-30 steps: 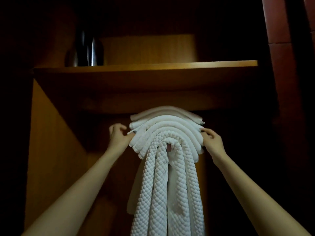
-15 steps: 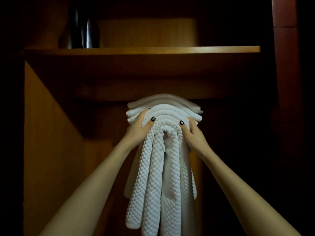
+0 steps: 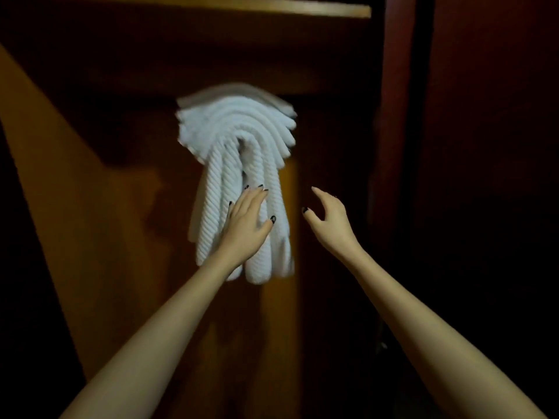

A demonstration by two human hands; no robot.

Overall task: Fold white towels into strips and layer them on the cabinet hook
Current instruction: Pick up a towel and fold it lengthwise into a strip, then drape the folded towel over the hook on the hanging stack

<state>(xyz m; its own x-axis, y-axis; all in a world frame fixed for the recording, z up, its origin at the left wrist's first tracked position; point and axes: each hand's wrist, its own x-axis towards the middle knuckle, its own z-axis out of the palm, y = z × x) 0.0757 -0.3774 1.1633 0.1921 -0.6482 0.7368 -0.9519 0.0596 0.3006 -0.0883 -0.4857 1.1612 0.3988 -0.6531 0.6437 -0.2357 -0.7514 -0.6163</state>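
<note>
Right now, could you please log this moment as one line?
towels: layered, hanging below shelf | left hand: rests flat on towels | right hand: relaxed, beside towels, holds nothing

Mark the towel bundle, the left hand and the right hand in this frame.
towel bundle (image 3: 236,128), head view, on the arched top layers.
left hand (image 3: 246,220), head view, on its back.
right hand (image 3: 329,220), head view, on its back.

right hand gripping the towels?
No, the right hand is open with spread fingers, beside the towels and apart from them.
</note>
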